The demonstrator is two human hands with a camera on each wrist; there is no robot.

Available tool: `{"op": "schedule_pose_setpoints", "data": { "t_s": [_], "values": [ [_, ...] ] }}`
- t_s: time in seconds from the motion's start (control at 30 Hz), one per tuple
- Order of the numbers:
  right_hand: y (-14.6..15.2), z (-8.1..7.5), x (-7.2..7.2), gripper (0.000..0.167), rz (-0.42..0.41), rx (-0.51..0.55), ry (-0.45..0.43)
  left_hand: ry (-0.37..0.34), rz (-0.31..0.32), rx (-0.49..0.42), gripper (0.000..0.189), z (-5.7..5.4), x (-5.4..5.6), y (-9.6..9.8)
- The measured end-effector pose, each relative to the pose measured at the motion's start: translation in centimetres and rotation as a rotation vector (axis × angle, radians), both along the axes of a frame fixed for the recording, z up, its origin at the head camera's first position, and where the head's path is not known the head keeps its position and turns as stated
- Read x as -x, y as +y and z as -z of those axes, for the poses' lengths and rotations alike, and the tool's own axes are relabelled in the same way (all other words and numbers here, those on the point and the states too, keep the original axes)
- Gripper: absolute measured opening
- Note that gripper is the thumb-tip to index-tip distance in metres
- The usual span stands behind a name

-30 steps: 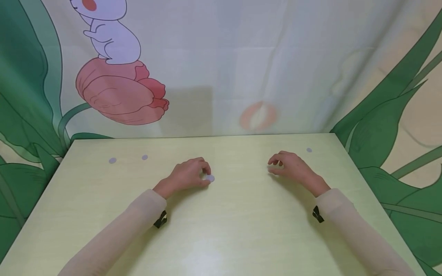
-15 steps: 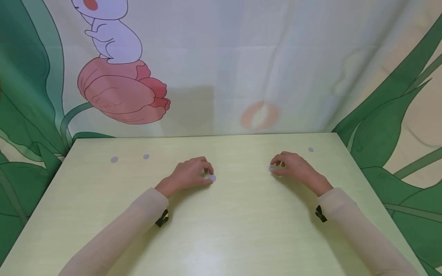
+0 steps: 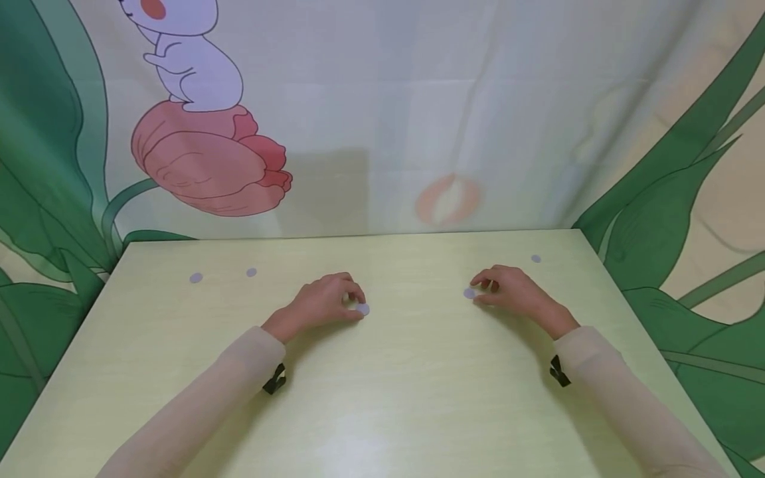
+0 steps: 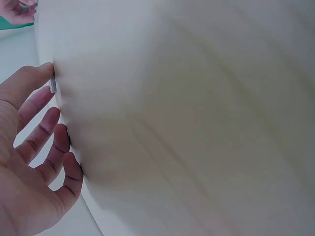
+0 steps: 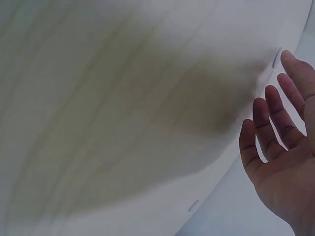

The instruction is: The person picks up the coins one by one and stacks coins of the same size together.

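Observation:
My left hand (image 3: 323,299) is low over the middle of the table and pinches a flat, pale purple disc (image 3: 363,309) between thumb and index finger. In the left wrist view this disc (image 4: 53,83) shows as a thin edge at the thumb tip, at table level. Right of centre, another pale purple disc (image 3: 469,293) lies flat on the table. Just to its right hovers my right hand (image 3: 508,292), fingers loosely bent and holding nothing. From the right wrist, a small gap appears between the thumb tip and that disc (image 5: 277,57).
Two similar discs lie at the back left of the pale wooden table (image 3: 382,398), an outer disc (image 3: 196,278) and an inner disc (image 3: 252,272). One more disc (image 3: 536,259) is at the back right. A printed curtain (image 3: 335,119) hangs behind the table's far edge.
The right hand has let go of its disc and drawn slightly right, so the disc now shows fully on the table. My left hand stays in place at its disc.

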State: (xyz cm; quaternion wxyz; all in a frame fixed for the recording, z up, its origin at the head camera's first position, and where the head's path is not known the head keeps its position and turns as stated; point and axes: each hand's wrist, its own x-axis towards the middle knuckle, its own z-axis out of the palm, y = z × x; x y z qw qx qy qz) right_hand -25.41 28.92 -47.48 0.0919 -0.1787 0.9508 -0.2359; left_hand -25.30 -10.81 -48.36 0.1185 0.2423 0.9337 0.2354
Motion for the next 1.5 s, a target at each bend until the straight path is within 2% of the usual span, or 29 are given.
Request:
{"op": "schedule_pose_setpoints", "data": {
  "t_s": [0.37, 0.7, 0.93, 1.27, 1.5],
  "values": [
    [0.3, 1.0, 0.0, 0.03, 0.002, 0.057, 0.021, -0.061, 0.022, -0.082, 0.023, 0.3, 0.6, -0.8],
    [0.4, 2.0, 0.4, 0.028, 0.021, 0.079, 0.038, -0.067, 0.021, -0.105, 0.021, 0.2, 0.6, -0.9],
    [0.4, 2.2, 0.4, 0.026, 0.031, 0.092, 0.038, -0.067, 0.018, -0.115, 0.02, 0.5, 0.6, -1.0],
    [0.5, 2.1, 0.4, 0.023, 0.044, 0.119, 0.04, -0.076, 0.004, -0.132, 0.019, 0.0, 0.3, -0.8],
    [0.6, 2.3, 0.7, 0.021, 0.036, 0.108, 0.002, -0.084, -0.004, -0.127, 0.019, 0.0, 0.2, -0.8]
  ]
}}
